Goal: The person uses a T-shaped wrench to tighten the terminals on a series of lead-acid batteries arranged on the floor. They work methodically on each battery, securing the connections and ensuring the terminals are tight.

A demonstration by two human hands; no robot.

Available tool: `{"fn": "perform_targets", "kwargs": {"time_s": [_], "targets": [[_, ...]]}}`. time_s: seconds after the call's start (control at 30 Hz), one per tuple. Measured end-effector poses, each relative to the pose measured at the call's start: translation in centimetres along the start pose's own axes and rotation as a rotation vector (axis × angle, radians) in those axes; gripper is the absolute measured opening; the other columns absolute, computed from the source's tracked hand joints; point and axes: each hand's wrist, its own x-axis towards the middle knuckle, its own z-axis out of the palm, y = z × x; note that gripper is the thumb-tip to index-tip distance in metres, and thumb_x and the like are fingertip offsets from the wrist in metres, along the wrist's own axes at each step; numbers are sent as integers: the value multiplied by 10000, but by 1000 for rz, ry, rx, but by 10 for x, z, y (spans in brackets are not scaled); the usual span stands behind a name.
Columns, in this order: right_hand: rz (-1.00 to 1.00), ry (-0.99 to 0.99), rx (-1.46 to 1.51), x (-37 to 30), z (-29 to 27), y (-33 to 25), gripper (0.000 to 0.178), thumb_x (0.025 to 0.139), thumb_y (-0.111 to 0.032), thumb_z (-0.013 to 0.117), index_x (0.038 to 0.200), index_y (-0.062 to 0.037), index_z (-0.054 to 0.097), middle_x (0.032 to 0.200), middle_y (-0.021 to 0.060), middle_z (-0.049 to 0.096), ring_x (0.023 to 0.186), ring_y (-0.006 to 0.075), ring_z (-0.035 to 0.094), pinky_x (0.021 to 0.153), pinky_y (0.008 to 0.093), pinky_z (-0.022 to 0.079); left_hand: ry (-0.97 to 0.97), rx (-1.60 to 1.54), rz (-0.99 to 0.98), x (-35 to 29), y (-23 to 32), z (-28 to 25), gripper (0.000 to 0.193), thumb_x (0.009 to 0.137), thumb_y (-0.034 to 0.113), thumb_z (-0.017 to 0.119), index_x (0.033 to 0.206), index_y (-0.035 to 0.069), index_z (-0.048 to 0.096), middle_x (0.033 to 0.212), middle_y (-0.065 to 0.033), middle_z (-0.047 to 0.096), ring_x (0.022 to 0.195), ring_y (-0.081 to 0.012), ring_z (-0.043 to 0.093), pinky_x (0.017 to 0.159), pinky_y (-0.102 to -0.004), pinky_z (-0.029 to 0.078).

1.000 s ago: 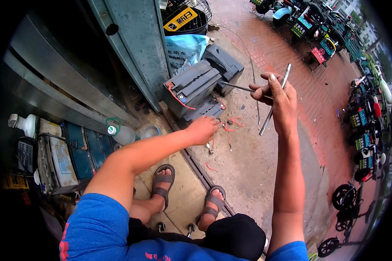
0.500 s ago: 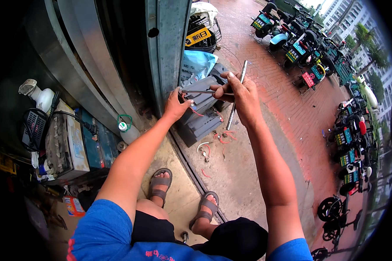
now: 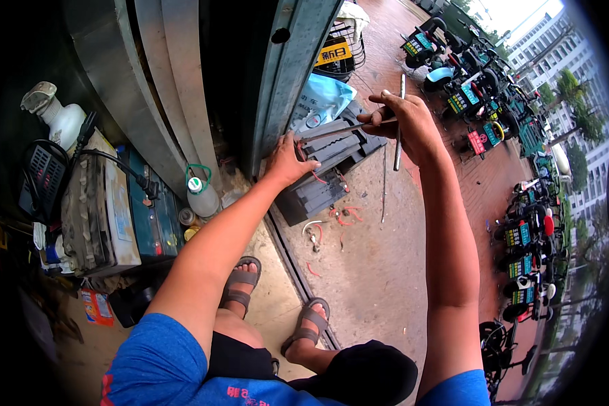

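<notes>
Soft blue knit sleeves [image 3: 162,352] and smooth black cloth [image 3: 365,372] over the knees lie closest, well short of the upper battery [image 3: 333,150]. A little nearer to that battery, grey-brown sandals [image 3: 240,296] with broad flat straps stand astride a dark grooved track in the floor. Left of the upper battery are a scuffed, boxy teal casing [image 3: 149,220] and a cloudy plastic bottle [image 3: 201,201], round-shouldered, with a green loop at its neck. In front of it, thin curls of red wire [image 3: 342,218] lie scattered on rough, gritty concrete [image 3: 379,271].

Directly under the upper battery sits a lower battery [image 3: 308,201], a matt dark block with sharp edges. The upper battery itself is a grey ribbed plastic box, a short red lead dangling from its near side. At its left end rests the left hand [image 3: 285,164], thumb spread wide from the fingers. Above its right part, the right hand [image 3: 407,125] has its fingers closed around a metal tool [image 3: 398,145] of slim crossed rods, one rod reaching toward the left hand; whether its tip touches anything is unclear.

Beyond the upper battery are a crinkled pale blue bag [image 3: 325,98], then a black wire basket [image 3: 334,68]. Farther right of it, parked scooters [image 3: 467,98] line reddish brick paving [image 3: 457,203].
</notes>
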Motion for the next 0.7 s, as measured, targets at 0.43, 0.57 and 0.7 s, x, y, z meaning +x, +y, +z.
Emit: {"fn": "perform_targets", "kwargs": {"time_s": [0.43, 0.57, 0.7], "targets": [[-354, 362, -1454, 79, 61, -44, 250, 875, -62, 574, 1073, 48, 679, 1039, 313, 718, 1032, 459, 701, 922, 504, 552, -66, 86, -104, -6, 18, -8, 1226, 595, 410, 961, 1529, 32, 263, 1528, -203, 413, 1422, -383, 449, 1154, -469, 430], [-395, 302, -1428, 71, 69, -47, 220, 923, -109, 540, 1046, 41, 644, 1012, 319, 714, 986, 449, 716, 883, 522, 555, -66, 121, -72, -5, 17, -1, 1284, 571, 407, 965, 1550, 33, 225, 1548, -218, 373, 1434, -392, 424, 1156, -470, 426], [-376, 448, -1395, 59, 76, -38, 210, 938, -115, 545, 1073, 28, 618, 1045, 309, 723, 1008, 446, 720, 889, 521, 558, -69, 110, -81, -2, 14, 3, 1276, 573, 387, 957, 1550, 26, 220, 1548, -238, 358, 1426, -399, 420, 1155, -469, 424]]}}
